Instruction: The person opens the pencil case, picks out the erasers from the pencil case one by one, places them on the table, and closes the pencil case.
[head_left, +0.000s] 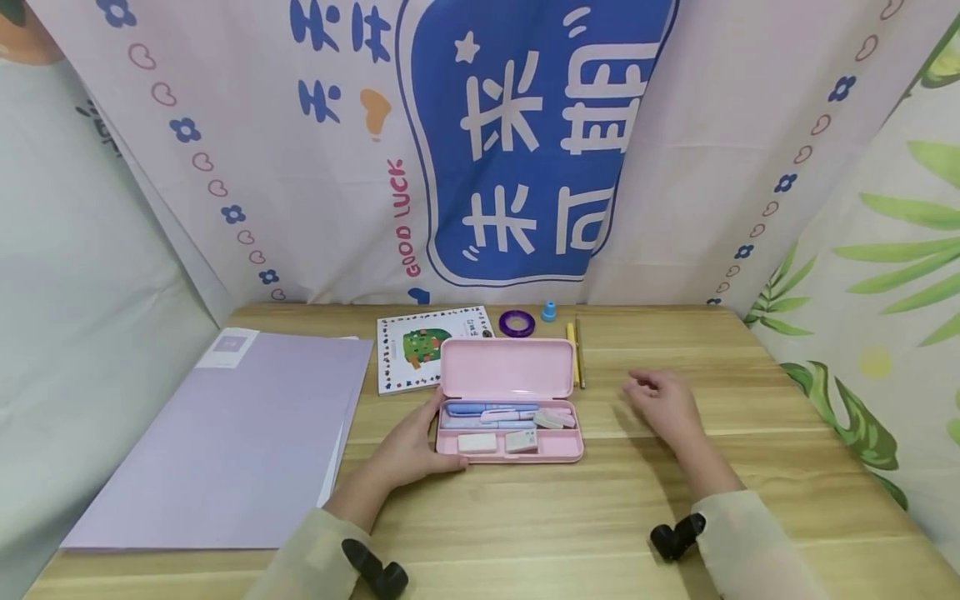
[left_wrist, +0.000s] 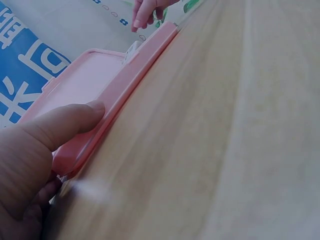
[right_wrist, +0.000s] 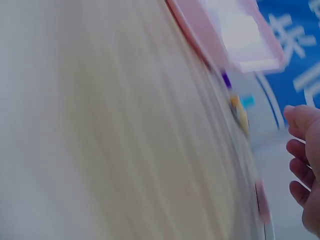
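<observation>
The left hand (head_left: 408, 446) grips the left end of the open pink, rectangular, hard-shelled pencil case (head_left: 561, 446) on the light-brown wood-grain counter (head_left: 525, 533), ideally steadily without squeezing, while the right hand (head_left: 670, 412), loosely curled and empty, hovers apart.

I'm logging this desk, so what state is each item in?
pink pencil case, open, lid raised
pens, inside the case
erasers, inside the case
left grip, pinching the case's left end
right grip, loosely curled, holding nothing visible
booklet, closed
purple ring, lying flat
blue object, upright
slim pencil, lying flat
yellow stick, flat
lilac sheet, flat
</observation>
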